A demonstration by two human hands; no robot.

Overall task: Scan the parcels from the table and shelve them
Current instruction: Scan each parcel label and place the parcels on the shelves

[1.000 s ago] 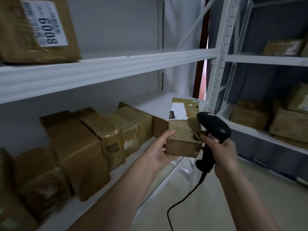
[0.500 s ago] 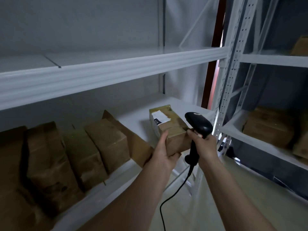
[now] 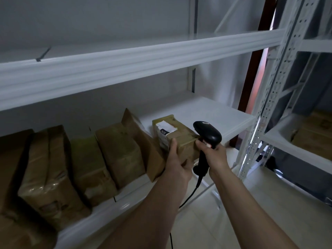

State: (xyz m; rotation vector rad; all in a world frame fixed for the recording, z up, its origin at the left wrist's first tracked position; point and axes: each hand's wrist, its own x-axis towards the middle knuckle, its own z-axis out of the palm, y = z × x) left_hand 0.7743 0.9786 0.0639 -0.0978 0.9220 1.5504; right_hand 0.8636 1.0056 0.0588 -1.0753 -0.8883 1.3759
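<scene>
1. You are facing a white metal shelving unit (image 3: 212, 112), and its lower shelf is carrying everything in play here.
2. A row of brown parcels (image 3: 86, 166) is standing on that shelf to the left, packed side by side and leaning slightly; the nearest of them is sitting just beside the one you are handling.
3. You are holding a small brown parcel (image 3: 179, 139) with a white label on top, and it is sitting at the front edge of the lower shelf, to the right of the row. Whether its base is fully resting on the shelf is hard to tell.
4. Your left hand (image 3: 177, 164) is gripping the parcel's near left corner, with the thumb lying up along the side and the fingers curling under the near face.
5. Your right hand (image 3: 214, 157) is wrapping tightly around the handle of a black barcode scanner (image 3: 206, 135), whose head is sitting just beside the parcel's right edge.
6. The scanner's black cable (image 3: 190, 198) is hanging down between your forearms.
</scene>
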